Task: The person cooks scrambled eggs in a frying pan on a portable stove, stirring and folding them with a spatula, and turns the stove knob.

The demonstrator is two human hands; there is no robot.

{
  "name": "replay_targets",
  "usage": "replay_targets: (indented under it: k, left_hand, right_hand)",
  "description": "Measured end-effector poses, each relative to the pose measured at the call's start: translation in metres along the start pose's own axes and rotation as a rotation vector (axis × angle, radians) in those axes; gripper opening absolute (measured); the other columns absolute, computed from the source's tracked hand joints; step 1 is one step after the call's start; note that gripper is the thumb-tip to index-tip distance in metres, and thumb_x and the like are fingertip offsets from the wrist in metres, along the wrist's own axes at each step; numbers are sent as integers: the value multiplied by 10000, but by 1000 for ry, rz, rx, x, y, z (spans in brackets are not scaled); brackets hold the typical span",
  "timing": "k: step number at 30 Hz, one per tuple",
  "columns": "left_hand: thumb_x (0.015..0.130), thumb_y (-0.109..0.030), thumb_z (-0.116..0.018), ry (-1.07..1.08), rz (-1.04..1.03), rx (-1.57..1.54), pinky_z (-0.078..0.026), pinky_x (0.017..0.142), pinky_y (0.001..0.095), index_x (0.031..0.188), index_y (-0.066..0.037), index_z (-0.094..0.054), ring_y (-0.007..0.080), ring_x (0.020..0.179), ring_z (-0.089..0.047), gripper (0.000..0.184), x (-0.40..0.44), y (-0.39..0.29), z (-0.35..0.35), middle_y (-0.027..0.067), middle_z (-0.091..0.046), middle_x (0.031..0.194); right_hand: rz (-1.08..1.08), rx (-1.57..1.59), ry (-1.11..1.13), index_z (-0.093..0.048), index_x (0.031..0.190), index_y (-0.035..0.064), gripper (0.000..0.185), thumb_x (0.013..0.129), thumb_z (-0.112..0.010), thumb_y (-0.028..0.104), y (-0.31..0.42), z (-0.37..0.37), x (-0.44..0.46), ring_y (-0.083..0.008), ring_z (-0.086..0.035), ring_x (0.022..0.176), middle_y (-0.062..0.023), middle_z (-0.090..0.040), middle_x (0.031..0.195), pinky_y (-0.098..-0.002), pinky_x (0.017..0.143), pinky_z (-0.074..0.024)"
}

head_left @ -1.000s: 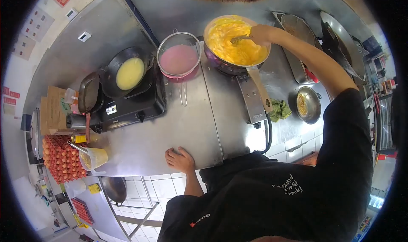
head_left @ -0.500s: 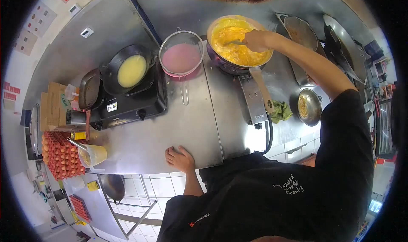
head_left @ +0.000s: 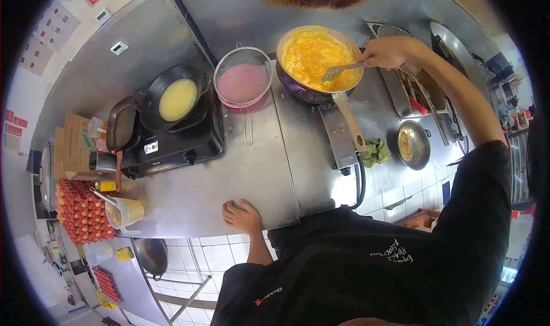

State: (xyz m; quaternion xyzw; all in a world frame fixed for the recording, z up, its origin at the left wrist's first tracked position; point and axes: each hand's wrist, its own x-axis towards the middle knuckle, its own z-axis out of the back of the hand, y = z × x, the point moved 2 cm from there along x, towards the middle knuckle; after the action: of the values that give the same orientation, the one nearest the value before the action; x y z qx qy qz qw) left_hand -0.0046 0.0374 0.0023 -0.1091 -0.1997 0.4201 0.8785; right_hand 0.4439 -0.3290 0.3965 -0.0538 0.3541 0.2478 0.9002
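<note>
"Before we get to the hands, what takes up the most room?"

"The steel surface (head_left: 229, 194), with its far edge along the metal wall. Toward its left end sits the black stove (head_left: 172, 157). The stacked egg trays (head_left: 83, 211) stand by the left near corner, beside a container (head_left: 133, 210)."

"And the pans?"

"The large pan (head_left: 294, 88), full of yellow mixture (head_left: 309, 54), is on the silver burner (head_left: 339, 140) near the far edge, right of the middle, its handle pointing toward the near edge. The black wok (head_left: 150, 109) is on the stove, with a pale yellow round in the bottom. Between those two, near the far edge, a strainer (head_left: 243, 80) rests over a pink bowl (head_left: 258, 104)."

"Anything smaller?"

"A steel pan (head_left: 423, 144) with some yellow food in it, toward the near edge at the right, and just left of it a crumpled green cloth (head_left: 375, 152), next to the burner."

"What about the hands?"

"The right hand (head_left: 391, 52) is closed around the handle of the spatula (head_left: 338, 70), at the right rim of the large pan. The left hand (head_left: 242, 216) lies at the near edge, fingers a little apart, holding nothing."

"Is the spatula touching the mixture?"

"Its slotted blade is over the pan's right part; I can't tell whether it touches."
</note>
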Motion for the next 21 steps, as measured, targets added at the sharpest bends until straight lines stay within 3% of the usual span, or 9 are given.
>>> replay_targets:
  k: [3, 6, 8, 9, 11, 18, 19, 20, 21]
  left_hand:
    - [1052, -398, -603, 17, 11, 9, -357, 1185, 560, 1335, -53, -610, 375, 1411, -514, 447, 2, -4, 3, 168, -590, 1459]
    - [1050, -400, -602, 17, 20, 7, -346, 1196, 554, 1344, -52, -607, 373, 1419, -507, 456, 2, -3, 2, 168, -583, 1469]
    - [1036, -383, -633, 35, 16, -6, -340, 1178, 548, 1329, -30, -595, 384, 1399, -497, 461, 2, -5, 5, 173, -578, 1454]
    - [1036, -383, -633, 28, 15, -7, -340, 1178, 548, 1329, -30, -595, 384, 1399, -497, 461, 2, -4, 4, 173, -578, 1454]
    - [1035, -381, -634, 35, 16, 11, -339, 1181, 546, 1328, -26, -596, 382, 1414, -492, 462, 2, -4, 4, 178, -580, 1458]
    - [1031, -380, -637, 21, 12, 19, -341, 1178, 544, 1329, -24, -595, 387, 1407, -503, 467, 3, -3, 1, 187, -581, 1456]
    - [1030, -379, -637, 14, 3, 17, -344, 1176, 543, 1331, -23, -595, 388, 1402, -506, 468, 2, -3, 1, 187, -581, 1453]
    - [1029, -378, -637, 8, -9, 15, -346, 1174, 543, 1332, -23, -596, 389, 1397, -508, 468, 2, -2, 1, 187, -582, 1450]
    - [1029, -378, -637, 13, -11, 18, -346, 1174, 543, 1332, -23, -596, 389, 1397, -508, 468, 1, -1, 1, 187, -582, 1450]
  right_hand:
    - [-28, 105, 10, -735, 1305, 85, 381, 1081, -555, 335, 6, -4, -14, -162, -540, 498, -46, -576, 676, -348, 428, -454]
    - [-112, 202, 89, -720, 1380, 97, 375, 1143, -527, 313, 18, -16, -12, -120, -477, 472, 3, -517, 665, -323, 419, -404]
    - [-34, 479, 110, -723, 1172, 92, 358, 1112, -538, 393, 7, -38, 17, -105, -436, 490, 8, -485, 672, -293, 420, -363]
    - [-30, 478, 104, -723, 1172, 92, 358, 1112, -538, 393, 10, -41, 27, -105, -436, 490, 8, -485, 672, -293, 420, -363]
    - [-53, 591, 139, -621, 1538, 154, 444, 1160, -508, 357, 19, -42, 48, -77, -394, 488, 30, -465, 696, -274, 415, -352]
    - [-77, 867, 5, -635, 1516, 130, 459, 1151, -509, 380, 20, -51, 121, -77, -431, 528, 8, -483, 706, -268, 426, -363]
    - [-55, 873, -97, -659, 1276, 101, 354, 1132, -545, 404, 20, -53, 129, -107, -472, 508, -12, -516, 689, -292, 423, -380]
    - [-34, 879, -197, -683, 1036, 71, 378, 1112, -582, 427, 17, -54, 136, -137, -513, 489, -32, -549, 672, -317, 420, -398]
    - [-37, 883, -194, -683, 1036, 71, 378, 1112, -582, 427, 19, -53, 139, -137, -513, 489, -32, -549, 672, -317, 420, -398]
